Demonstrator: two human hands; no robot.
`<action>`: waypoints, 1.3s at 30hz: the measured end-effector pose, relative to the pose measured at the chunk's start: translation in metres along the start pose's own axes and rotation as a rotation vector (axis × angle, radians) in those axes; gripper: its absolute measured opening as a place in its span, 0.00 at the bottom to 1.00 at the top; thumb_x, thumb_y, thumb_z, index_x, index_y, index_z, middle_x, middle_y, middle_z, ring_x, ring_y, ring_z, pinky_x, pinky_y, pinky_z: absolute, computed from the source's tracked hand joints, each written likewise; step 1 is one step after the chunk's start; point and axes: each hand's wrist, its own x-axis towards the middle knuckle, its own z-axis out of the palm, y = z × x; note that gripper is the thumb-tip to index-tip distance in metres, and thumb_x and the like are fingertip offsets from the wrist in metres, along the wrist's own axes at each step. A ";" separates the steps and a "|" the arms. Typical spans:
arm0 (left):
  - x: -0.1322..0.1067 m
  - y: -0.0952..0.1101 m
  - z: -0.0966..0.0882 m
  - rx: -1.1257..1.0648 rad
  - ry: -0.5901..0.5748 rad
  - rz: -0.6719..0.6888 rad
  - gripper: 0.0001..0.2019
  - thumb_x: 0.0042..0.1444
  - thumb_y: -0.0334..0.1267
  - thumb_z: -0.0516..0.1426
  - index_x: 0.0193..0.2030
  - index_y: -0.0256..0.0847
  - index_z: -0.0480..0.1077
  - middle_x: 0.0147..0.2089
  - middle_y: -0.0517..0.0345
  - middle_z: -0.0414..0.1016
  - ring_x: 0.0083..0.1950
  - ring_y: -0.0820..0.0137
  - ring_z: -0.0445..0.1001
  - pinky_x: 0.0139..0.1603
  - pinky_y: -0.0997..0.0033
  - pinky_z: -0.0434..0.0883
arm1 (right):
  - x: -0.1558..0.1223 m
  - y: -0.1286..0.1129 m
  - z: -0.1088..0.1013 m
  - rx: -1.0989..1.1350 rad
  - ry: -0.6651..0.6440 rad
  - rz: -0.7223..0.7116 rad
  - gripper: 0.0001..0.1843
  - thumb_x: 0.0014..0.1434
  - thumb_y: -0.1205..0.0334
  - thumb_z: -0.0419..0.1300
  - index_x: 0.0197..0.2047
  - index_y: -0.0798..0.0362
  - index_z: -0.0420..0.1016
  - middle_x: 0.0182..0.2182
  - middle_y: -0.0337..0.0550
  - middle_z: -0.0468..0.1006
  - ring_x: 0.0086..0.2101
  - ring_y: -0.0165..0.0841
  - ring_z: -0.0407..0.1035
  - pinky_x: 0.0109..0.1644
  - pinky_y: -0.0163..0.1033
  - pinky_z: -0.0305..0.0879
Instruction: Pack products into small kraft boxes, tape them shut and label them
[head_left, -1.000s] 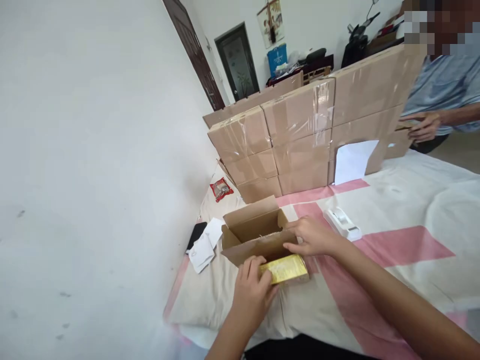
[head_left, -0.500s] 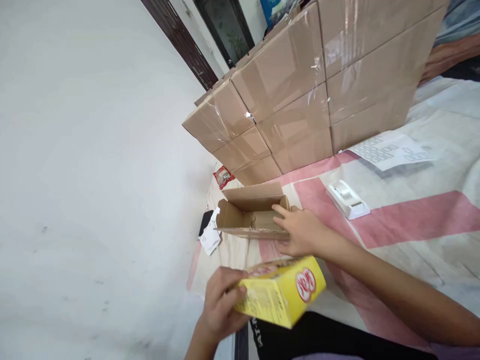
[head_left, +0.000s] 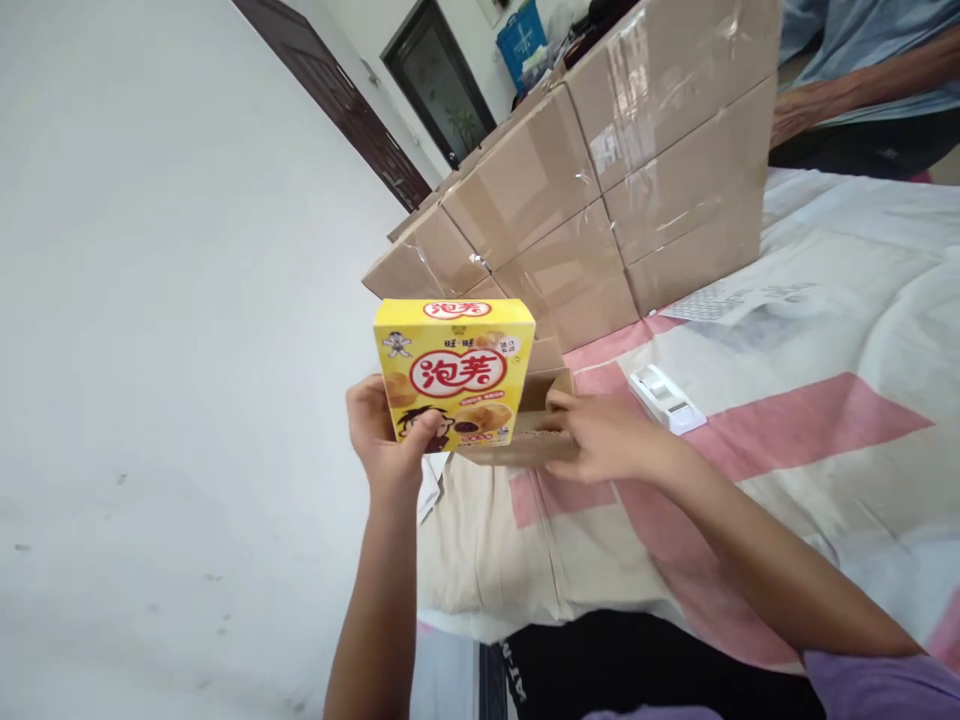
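Note:
My left hand (head_left: 390,435) grips a yellow snack box (head_left: 454,385) with red and white lettering, its thumb across the front and its fingers behind. The snack box is upright, in front of the left part of an open cardboard box (head_left: 499,455), and hides much of it. At the right end of that carton is my right hand (head_left: 600,435), its fingers curled over the edge. Right of this hand lies a white plastic tape dispenser (head_left: 666,398) on the pink and cream cloth.
Taped cardboard boxes (head_left: 555,170) form a stacked wall behind. A printed paper sheet (head_left: 731,302) lies at their right foot. At the upper right is another person's arm (head_left: 847,95). A white wall (head_left: 187,300) bounds the left side.
My left hand has raised the yellow snack box from near my lap to in front of the carton and turned its front toward me. My right hand stays at the carton's right end, fingers more curled.

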 end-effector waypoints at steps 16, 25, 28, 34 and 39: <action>0.029 -0.032 -0.016 0.544 -0.419 -0.142 0.23 0.51 0.44 0.70 0.51 0.44 0.70 0.49 0.55 0.75 0.49 0.64 0.77 0.48 0.65 0.73 | -0.022 0.007 -0.016 0.130 0.064 0.104 0.31 0.56 0.50 0.66 0.59 0.48 0.64 0.58 0.51 0.71 0.35 0.38 0.73 0.32 0.40 0.59; -0.007 -0.055 -0.023 0.459 -0.995 -0.334 0.31 0.62 0.44 0.63 0.70 0.52 0.59 0.66 0.50 0.67 0.66 0.58 0.69 0.65 0.56 0.69 | -0.013 0.019 -0.015 0.150 -0.024 0.159 0.24 0.59 0.50 0.62 0.57 0.47 0.70 0.50 0.47 0.74 0.43 0.43 0.74 0.37 0.41 0.64; -0.007 -0.053 -0.033 0.541 -0.982 -0.269 0.30 0.65 0.43 0.61 0.72 0.52 0.58 0.64 0.49 0.67 0.66 0.58 0.68 0.66 0.54 0.68 | -0.012 0.024 -0.009 0.164 0.011 0.118 0.29 0.60 0.52 0.62 0.64 0.43 0.67 0.57 0.48 0.71 0.45 0.43 0.75 0.40 0.42 0.68; -0.004 -0.046 -0.059 0.711 -0.821 -0.183 0.27 0.65 0.41 0.59 0.69 0.47 0.60 0.62 0.46 0.67 0.65 0.57 0.68 0.65 0.53 0.69 | 0.000 0.018 0.006 -0.004 0.254 -0.117 0.14 0.65 0.53 0.60 0.47 0.49 0.83 0.68 0.51 0.63 0.64 0.55 0.57 0.62 0.59 0.62; -0.011 -0.055 -0.055 0.604 -1.006 -0.317 0.28 0.63 0.41 0.60 0.69 0.47 0.62 0.63 0.46 0.69 0.65 0.56 0.69 0.67 0.51 0.68 | 0.010 0.001 0.026 0.044 0.108 -0.162 0.26 0.69 0.42 0.54 0.38 0.51 0.86 0.49 0.53 0.77 0.55 0.51 0.61 0.59 0.59 0.61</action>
